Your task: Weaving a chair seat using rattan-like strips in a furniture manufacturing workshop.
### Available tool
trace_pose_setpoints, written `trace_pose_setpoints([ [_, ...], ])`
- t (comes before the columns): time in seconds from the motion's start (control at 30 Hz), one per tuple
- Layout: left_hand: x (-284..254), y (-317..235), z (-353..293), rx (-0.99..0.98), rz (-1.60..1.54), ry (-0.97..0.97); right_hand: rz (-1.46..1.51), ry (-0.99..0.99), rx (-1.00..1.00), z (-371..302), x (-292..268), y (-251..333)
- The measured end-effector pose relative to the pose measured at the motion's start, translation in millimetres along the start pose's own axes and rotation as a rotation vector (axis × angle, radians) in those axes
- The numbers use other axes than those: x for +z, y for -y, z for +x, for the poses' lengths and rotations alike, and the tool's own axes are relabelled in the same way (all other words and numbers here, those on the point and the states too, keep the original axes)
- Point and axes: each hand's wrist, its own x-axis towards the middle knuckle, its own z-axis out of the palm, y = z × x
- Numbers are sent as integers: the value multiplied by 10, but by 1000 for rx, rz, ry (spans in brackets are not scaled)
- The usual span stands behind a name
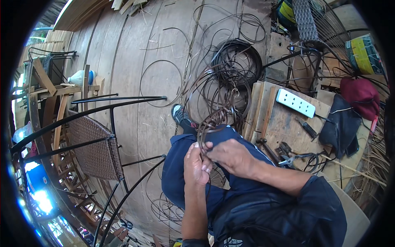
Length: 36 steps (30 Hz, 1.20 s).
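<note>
Just above my lap, my left hand (pixel 197 163) is closed around a thin brown weaving strand (pixel 201 138), its fingers curled toward the palm. Close beside it on the right, my right hand (pixel 232 155) is also closed at the same strand; its fingertips are partly hidden behind the hand. From between the hands the strand runs up into a loose tangle of brown strands (pixel 218 108) past my foot. A large dark coil of strands (pixel 240 61) lies beyond that tangle on the wooden floor.
To the left stands a black metal chair frame with a woven brown panel (pixel 94 144). On a low wooden board at right lie a white power strip (pixel 295 103), pliers (pixel 290 160), a hammer (pixel 268 149) and a dark pouch (pixel 340 123). A dark red cloth (pixel 360 98) is farther right.
</note>
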Motion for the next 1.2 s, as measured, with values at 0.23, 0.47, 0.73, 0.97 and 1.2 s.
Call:
trace_pose_setpoints([
  [0.23,-81,-62,-168,-111,-105,81,231,7,74,-188,-8,-300],
  [0.47,-59,54,-208,-108,-44,131,263,-305,873,478,-302,-2118],
  [0.73,7,29,-233,-83,29,92,-80,-115,1315,658,-87,-2721],
  [0.97,-50,70,-141,-60,5,94,369,-248,1298,713,-291,-2434],
  [1.2,-49,108,18,-25,28,31,481,-254,1021,606,-636,-1724],
])
